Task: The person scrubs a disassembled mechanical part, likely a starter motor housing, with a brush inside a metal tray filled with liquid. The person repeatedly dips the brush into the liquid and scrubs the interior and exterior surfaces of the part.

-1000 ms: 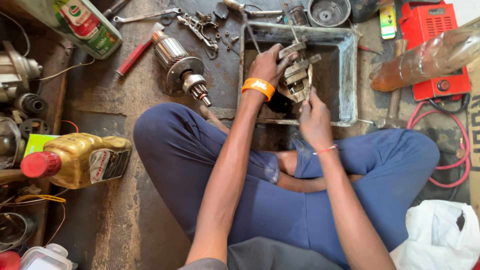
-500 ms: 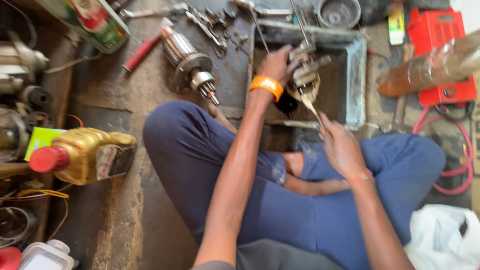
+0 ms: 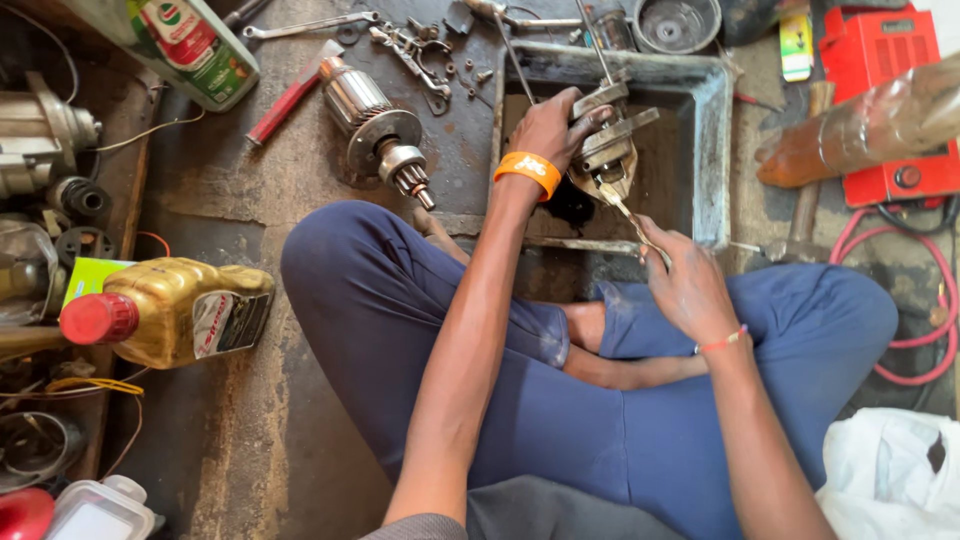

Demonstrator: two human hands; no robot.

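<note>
Since the frame a second ago we see the right hand [image 3: 688, 285] drawn back from the grey metal assembly [image 3: 605, 150] toward the lower right, now over the knee of the blue trousers [image 3: 400, 330], its fingers pinched on a thin metal tool [image 3: 632, 222] whose tip reaches up to the underside of the assembly. Our left hand [image 3: 550, 125], with an orange wristband [image 3: 527, 172] on the wrist, has stayed clamped around the left side of the assembly, holding it above the grimy rectangular metal tray [image 3: 712, 150] in the upper centre of the frame.

Left of the tray, a motor armature [image 3: 375, 125] with its gear end pointing down and to the right lies on the stained floor, and a red-handled tool [image 3: 285, 100] lies just beside it. A spanner [image 3: 305, 27] and loose small parts sit near the top edge. At the left edge a gold oil bottle [image 3: 170, 310] with a red cap lies on its side, and a green-and-white oil can [image 3: 190, 45] sits in the upper left corner. In the upper right we see a red box-shaped device [image 3: 880, 60], a clear plastic bottle [image 3: 870, 125] lying across it, and a pink hose [image 3: 915, 330] curling below. A white plastic bag [image 3: 885, 475] fills the lower right corner.
</note>
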